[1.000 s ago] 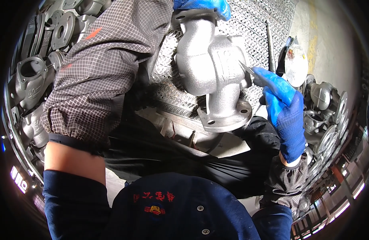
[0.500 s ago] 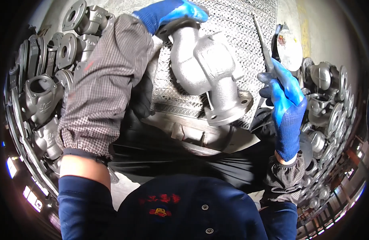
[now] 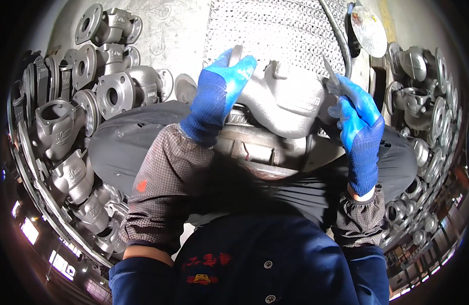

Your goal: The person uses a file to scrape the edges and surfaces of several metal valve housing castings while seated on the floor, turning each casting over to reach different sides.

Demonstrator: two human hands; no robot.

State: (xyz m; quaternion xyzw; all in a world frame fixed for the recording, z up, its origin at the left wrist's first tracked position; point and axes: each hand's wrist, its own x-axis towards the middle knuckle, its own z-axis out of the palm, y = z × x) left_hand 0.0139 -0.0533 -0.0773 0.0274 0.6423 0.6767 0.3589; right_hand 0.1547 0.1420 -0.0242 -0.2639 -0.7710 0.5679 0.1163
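at our far left we have a crowd of grey flanged castings stacked and stood close together beside our bent knee. moving right, our gloved left hand is closed around the left flange of the silver casting, with the flange's edge showing between thumb and fingers. the casting lies in front of us, between our two hands and over the near part of the bright textured mat; glare hides some of its upper surface.

to its right, our gloved right hand grasps a thin pointed blade, tip upward, just beside the casting's right end. we cannot tell whether the blade or the fingers touch the metal there.

we judge the step in hand to be turning and steadying the casting with the left so the blade can get at its surface. the next move seems to call for a settled hold on that flange, then a careful placing of the tip against whichever edge needs it.

farther right are a dark hose, a pale disc and more stacked castings.
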